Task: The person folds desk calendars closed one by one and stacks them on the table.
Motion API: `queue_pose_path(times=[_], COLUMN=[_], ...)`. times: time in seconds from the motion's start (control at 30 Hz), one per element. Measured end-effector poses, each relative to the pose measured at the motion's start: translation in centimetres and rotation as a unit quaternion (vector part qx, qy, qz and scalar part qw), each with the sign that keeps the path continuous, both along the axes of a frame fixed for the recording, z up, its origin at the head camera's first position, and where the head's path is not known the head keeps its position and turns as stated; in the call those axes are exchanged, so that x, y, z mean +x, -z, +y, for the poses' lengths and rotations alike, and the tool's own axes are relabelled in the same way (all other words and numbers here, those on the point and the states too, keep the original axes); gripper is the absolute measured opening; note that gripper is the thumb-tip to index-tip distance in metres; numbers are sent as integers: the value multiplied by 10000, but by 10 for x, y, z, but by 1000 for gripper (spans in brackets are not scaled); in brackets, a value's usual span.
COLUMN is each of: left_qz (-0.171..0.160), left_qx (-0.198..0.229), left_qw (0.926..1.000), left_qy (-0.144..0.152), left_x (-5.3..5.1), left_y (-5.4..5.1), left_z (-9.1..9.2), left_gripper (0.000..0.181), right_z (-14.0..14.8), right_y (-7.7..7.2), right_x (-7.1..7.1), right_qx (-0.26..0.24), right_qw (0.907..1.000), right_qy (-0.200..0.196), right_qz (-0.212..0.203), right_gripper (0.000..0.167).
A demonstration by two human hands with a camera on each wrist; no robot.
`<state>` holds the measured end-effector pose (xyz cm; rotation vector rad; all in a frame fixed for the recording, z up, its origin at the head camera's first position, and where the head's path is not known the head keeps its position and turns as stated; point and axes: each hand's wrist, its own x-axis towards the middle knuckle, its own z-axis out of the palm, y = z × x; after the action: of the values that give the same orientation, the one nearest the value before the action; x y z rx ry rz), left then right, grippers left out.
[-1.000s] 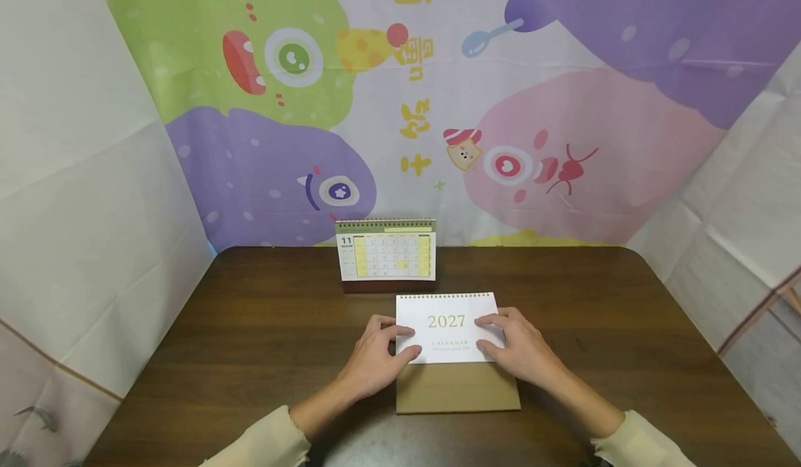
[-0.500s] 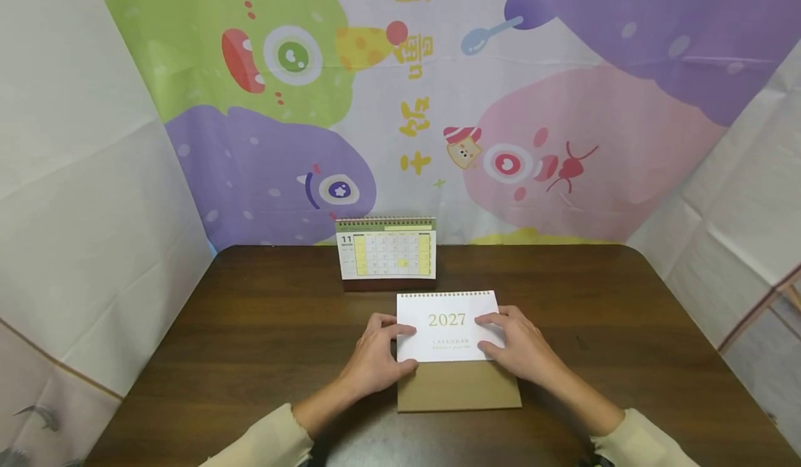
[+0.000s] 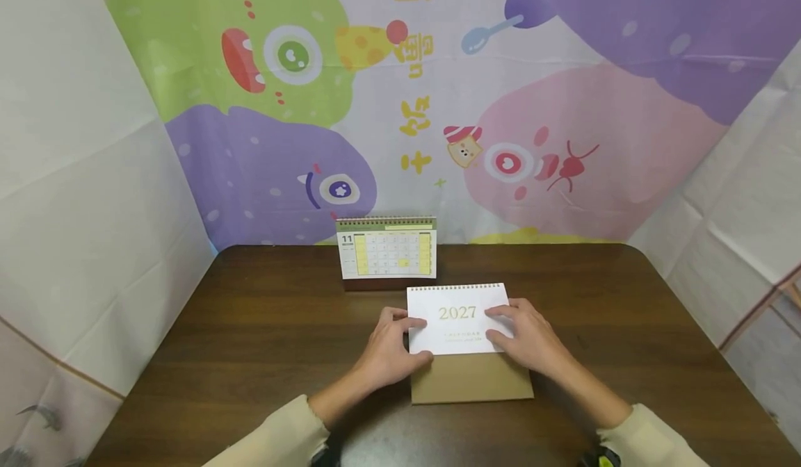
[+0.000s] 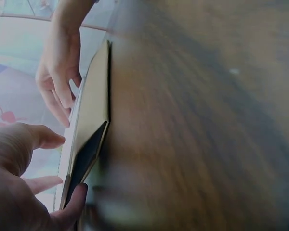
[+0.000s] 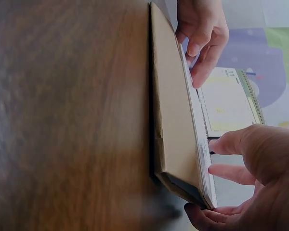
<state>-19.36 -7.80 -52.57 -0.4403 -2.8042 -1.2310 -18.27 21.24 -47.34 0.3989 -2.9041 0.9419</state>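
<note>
A white spiral-bound calendar [image 3: 457, 324] marked 2027 stands on its tan cardboard base [image 3: 472, 379]. My left hand [image 3: 391, 349] grips its left side, thumb and index finger on the white cover, other fingers round the edge. My right hand [image 3: 532, 335] grips the right side the same way. In the left wrist view, fingers of the left hand [image 4: 19, 178] lie on both sides of the stand's edge [image 4: 94, 103]. The right wrist view shows the right hand [image 5: 260, 178] round the near end of the base [image 5: 173, 106].
Behind and to the left, a second calendar [image 3: 388, 251] with a green top and yellow columns stands on the dark wooden table [image 3: 250, 356]. A cartoon-printed cloth [image 3: 413, 105] hangs behind the table, with pale cloths at both sides.
Both hands and the 2027 calendar have shifted slightly right and away from the person. The hands keep their hold, and the rear calendar stays in place.
</note>
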Motion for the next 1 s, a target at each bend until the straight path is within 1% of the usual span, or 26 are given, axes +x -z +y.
queue_pose_path(times=[0.1, 0.17, 0.23, 0.27, 0.3, 0.33, 0.4, 0.47, 0.53, 0.57, 0.63, 0.67, 0.7, 0.8, 0.9, 0.93, 1.0], left_qz=[10, -36, -50, -63, -81, -122, -134, -183, -238, -244, -254, -286, -322, -377, -434, -434, -441], left_qx=[32, 53, 53, 48, 43, 57, 51, 38, 69, 49, 63, 64, 74, 106, 159, 167, 165], left_qw=[10000, 10000, 10000, 10000, 9999, 9999, 9999, 9998, 9996, 9996, 9996, 9995, 9994, 9992, 9989, 9988, 9988], left_qy=[15, 13, 37, 53, 73, 65, 94, 107, 107, 97, 80, 72, 69, 88, 128, 132, 141], left_x=[-3, -4, -8, -10, -13, -15, -20, -23, -25, -27, -28, -29, -29, -28, -28, -29, -31], left_y=[-2, -3, -1, 1, 3, 5, 7, 6, 3, 3, 2, 2, 1, -1, -4, -4, -5], left_z=[5, 10, 14, 17, 20, 23, 29, 36, 41, 44, 50, 52, 55, 60, 65, 67, 70], left_gripper=[55, 55, 55, 56, 57, 58, 58, 58, 58, 58, 59, 60, 60, 60, 60, 60, 59], right_z=[2, 5, 10, 17, 25, 28, 44, 54, 54, 58, 53, 53, 54, 56, 64, 67, 72], right_y=[-4, -4, -1, 11, 23, 23, 46, 61, 53, 60, 44, 39, 42, 36, 47, 47, 53], right_x=[-2, -5, -9, -16, -24, -26, -43, -53, -52, -57, -50, -48, -49, -48, -56, -58, -63], right_qx=[75, 99, 103, 98, 129, 98, 139, 115, 25, 49, -68, -117, -145, -230, -198, -128, -74], right_qw=[9999, 9998, 9998, 9999, 9998, 9998, 9994, 9985, 9984, 9976, 9974, 9977, 9969, 9978, 9968, 9971, 9962], right_qy=[62, 102, 128, 124, 125, 144, 181, 258, 368, 425, 438, 430, 507, 489, 637, 625, 726], right_qz=[-83, -110, -129, -2, 112, 127, 272, 463, 419, 550, 562, 511, 579, 384, 446, 411, 467], right_gripper=[34, 34, 35, 35, 39, 39, 42, 43, 39, 39, 39, 41, 41, 44, 41, 40, 37])
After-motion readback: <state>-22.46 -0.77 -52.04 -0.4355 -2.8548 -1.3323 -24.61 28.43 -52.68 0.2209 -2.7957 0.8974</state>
